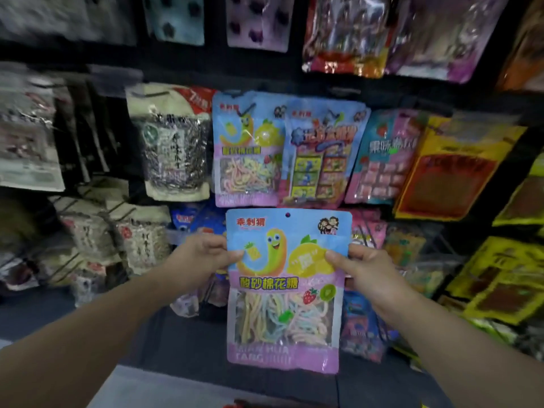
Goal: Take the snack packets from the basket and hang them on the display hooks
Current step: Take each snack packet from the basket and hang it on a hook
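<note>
The person holds a candy packet [287, 290] up in front of the display. The left hand [203, 257] pinches its edge at 9 o'clock and the right hand [362, 269] pinches the edge at 3 o'clock, with the fingers clamped on it. The small hole [288, 214] sits at 12 o'clock on the packet. It could miss the hook, because no hook shows clearly in the blur. Then the packet might slip and fall. The clear window in the packet shows soft candy strings inside. Just above, at 12 o'clock, a matching packet [248, 148] hangs already. The basket is not in view.
</note>
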### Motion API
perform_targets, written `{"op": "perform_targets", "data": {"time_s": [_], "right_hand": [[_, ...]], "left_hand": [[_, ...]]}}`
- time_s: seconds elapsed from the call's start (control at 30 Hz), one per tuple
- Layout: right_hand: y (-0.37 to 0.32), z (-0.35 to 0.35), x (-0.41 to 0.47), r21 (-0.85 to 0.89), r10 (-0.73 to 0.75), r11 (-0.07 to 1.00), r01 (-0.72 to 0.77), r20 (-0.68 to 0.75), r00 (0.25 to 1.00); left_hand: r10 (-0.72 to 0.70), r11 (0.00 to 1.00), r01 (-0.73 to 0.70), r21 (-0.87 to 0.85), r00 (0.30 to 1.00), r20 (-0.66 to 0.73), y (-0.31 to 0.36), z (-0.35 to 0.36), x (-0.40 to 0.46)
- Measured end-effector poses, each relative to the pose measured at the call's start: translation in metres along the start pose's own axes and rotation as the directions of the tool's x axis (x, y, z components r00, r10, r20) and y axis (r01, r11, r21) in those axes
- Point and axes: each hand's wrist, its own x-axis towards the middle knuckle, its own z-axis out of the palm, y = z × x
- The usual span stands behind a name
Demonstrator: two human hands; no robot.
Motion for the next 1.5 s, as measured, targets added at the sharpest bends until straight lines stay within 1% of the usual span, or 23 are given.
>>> {"op": "perform_targets", "data": {"time_s": [0.17, 0.27, 0.4, 0.5, 0.63, 0.73, 0.8, 0.9, 1.0, 1.23, 1.4, 1.5], "right_hand": [[-0.025, 0.018, 0.007, -0.026, -0.063, 0.998, 0.062, -0.031, 0.998], [-0.042, 0.032, 0.016, -0.021, -0.111, 0.994, 0.11, -0.022, 0.994], [-0.071, 0.054, 0.032, -0.052, -0.193, 0.98, 0.192, -0.02, 0.981], [-0.087, 0.073, 0.048, -0.048, -0.239, 0.97, 0.237, -0.046, 0.97], [-0.1, 0.091, 0.074, -0.058, -0.242, 0.97, 0.237, -0.12, 0.963], [-0.107, 0.097, 0.089, -0.067, -0.24, 0.97, 0.232, -0.16, 0.958], [-0.111, 0.099, 0.096, -0.067, -0.238, 0.971, 0.23, -0.191, 0.952], [-0.114, 0.1, 0.103, -0.078, -0.241, 0.97, 0.229, -0.221, 0.945], [-0.117, 0.102, 0.109, -0.114, -0.258, 0.965, 0.238, -0.214, 0.942], [-0.105, 0.109, 0.124, -0.106, -0.257, 0.965, 0.241, -0.185, 0.949], [-0.1, 0.108, 0.127, -0.059, -0.266, 0.964, 0.26, -0.147, 0.953], [-0.102, 0.105, 0.123, -0.037, -0.29, 0.957, 0.288, -0.138, 0.947]], "left_hand": [[0.013, 1.0, -0.014, -0.024, 0.998, -0.061, 0.015, -0.018, 0.0], [0.019, 0.998, -0.024, -0.05, 0.994, -0.111, 0.026, -0.032, 0.003], [0.065, 0.994, -0.082, -0.073, 0.974, -0.217, 0.037, -0.061, 0.01], [0.077, 0.994, -0.096, -0.051, 0.955, -0.285, 0.048, -0.076, 0.019], [0.102, 0.987, -0.14, -0.083, 0.931, -0.351, 0.065, -0.088, 0.041], [0.115, 0.986, -0.153, -0.065, 0.911, -0.396, 0.073, -0.094, 0.058], [0.114, 0.984, -0.157, -0.079, 0.911, -0.396, 0.075, -0.096, 0.069], [0.114, 0.989, -0.144, -0.045, 0.909, -0.4, 0.076, -0.099, 0.084], [0.119, 0.991, -0.134, -0.006, 0.9, -0.419, 0.073, -0.103, 0.098], [0.145, 0.989, -0.147, 0.026, 0.897, -0.418, 0.059, -0.114, 0.117], [0.185, 0.978, -0.207, -0.011, 0.895, -0.405, 0.055, -0.114, 0.12], [0.22, 0.97, -0.242, -0.012, 0.902, -0.371, 0.056, -0.116, 0.119]]}}
